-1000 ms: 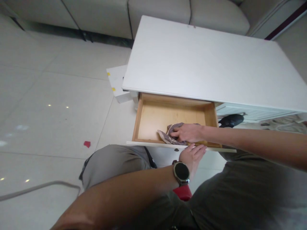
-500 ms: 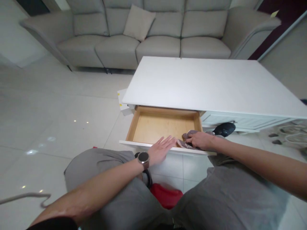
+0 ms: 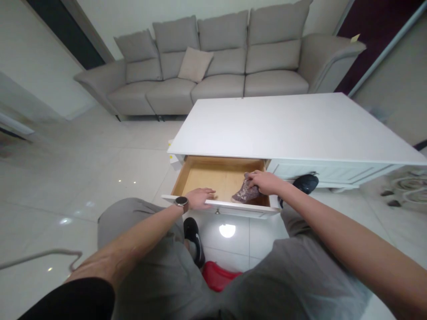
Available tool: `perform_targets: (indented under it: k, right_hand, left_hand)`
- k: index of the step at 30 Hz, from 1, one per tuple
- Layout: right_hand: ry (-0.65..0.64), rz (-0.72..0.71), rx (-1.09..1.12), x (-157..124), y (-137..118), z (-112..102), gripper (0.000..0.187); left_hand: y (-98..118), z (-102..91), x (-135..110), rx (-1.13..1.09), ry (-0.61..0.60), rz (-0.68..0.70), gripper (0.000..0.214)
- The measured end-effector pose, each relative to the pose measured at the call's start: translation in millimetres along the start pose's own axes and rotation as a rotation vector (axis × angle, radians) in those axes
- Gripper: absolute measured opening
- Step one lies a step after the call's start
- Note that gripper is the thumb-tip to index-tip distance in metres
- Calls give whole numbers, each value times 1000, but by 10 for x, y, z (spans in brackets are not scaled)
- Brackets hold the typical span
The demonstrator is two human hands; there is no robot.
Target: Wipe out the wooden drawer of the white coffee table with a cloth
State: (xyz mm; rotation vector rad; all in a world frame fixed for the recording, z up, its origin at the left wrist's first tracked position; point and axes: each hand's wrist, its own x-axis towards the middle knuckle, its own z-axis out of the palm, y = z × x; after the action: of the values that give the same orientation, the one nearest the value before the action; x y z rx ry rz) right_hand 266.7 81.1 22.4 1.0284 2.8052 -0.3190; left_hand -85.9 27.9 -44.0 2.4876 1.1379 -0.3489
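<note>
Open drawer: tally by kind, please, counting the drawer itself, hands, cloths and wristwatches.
Drawer: 1
Hands: 2 (left hand, right hand)
Patterned cloth: 1
Wristwatch: 1
Total: 5

head view | from wearer's eye level | faces forward, down | drawer [image 3: 245,210] near | sofa [image 3: 220,85] farther off
</note>
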Motion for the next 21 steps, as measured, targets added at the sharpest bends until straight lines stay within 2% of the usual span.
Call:
perform_targets:
  k: [3, 7, 10, 13, 15, 19, 21]
  right_hand:
    - [68, 61, 27, -22, 92, -131, 55]
    - [189, 172, 64, 30, 127, -231, 60]
    - [255, 226, 63, 139, 123, -226, 58]
    - [264, 220, 45, 305, 120, -116, 55]
    - [181, 198, 43, 432, 115, 19, 56]
    - [-166, 192, 43, 682, 94, 380, 55]
    - [-273, 214, 27, 790, 95, 561, 59]
  left_hand:
    - [-6, -42, 37, 7, -26, -11, 45]
    - [10, -79, 69, 21, -53, -86, 43]
    - [10, -92, 88, 59, -77, -155, 44]
    - [-33, -130, 117, 64, -61, -158, 46]
    - [-85, -177, 159, 65, -49, -147, 48]
    - [-194, -281, 307, 87, -21, -142, 49]
    - [-233, -321, 385, 87, 6, -141, 47]
